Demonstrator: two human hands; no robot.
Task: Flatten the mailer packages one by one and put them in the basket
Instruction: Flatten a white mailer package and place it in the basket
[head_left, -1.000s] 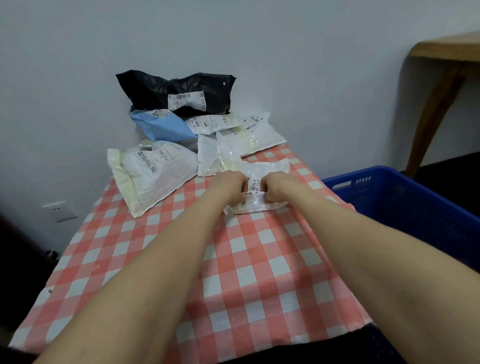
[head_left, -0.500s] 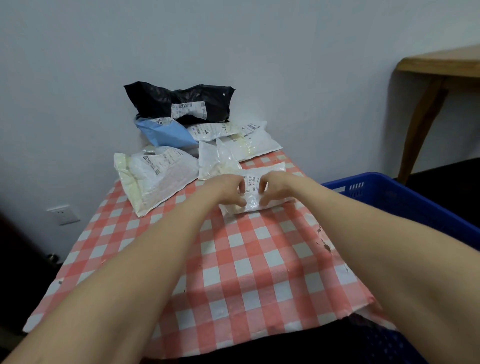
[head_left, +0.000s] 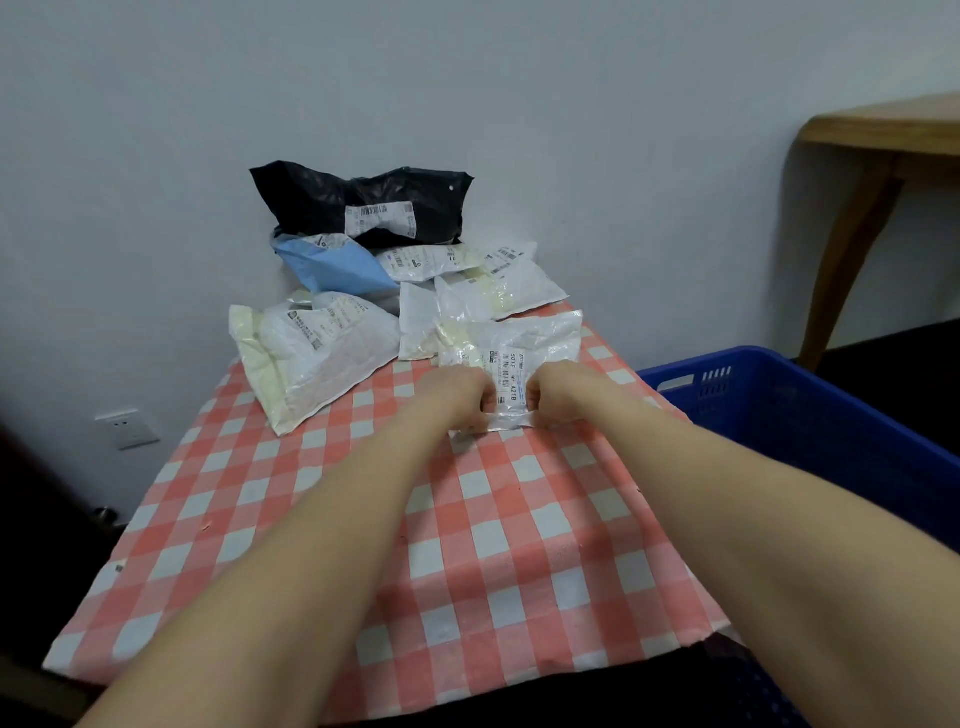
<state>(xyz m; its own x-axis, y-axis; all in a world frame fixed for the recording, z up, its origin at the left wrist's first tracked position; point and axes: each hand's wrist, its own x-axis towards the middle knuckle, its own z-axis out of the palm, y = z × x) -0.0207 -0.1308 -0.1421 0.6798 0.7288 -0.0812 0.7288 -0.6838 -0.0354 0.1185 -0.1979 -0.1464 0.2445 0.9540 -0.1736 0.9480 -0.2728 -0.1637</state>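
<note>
While both arms reach forward over the checked tablecloth (head_left: 467, 525), my left hand (head_left: 457, 397) and my right hand (head_left: 563, 395) sit side by side on the near edge of a small white mailer (head_left: 524, 340). The fingers of both hands are curled and pinch that near edge, with the printed label showing in the gap between them. The mailer lies on the cloth towards the far right of the table, its far end touching the pile behind it.

A larger white mailer (head_left: 317, 353) lies flat to the left, apart from my hands. Behind it a blue mailer (head_left: 337, 262) rests under a black mailer (head_left: 363, 202), which leans against the wall. Further white mailers (head_left: 498, 293) overlap one another to the right of the blue one; I cannot tell how many there are.

The blue basket (head_left: 779, 410) stands just beside the table on my right, lower than the tabletop. Its inside is hidden from this view.

A wall socket (head_left: 126, 428) is on the wall at left. A wooden table (head_left: 883, 124) stands at far right.
</note>
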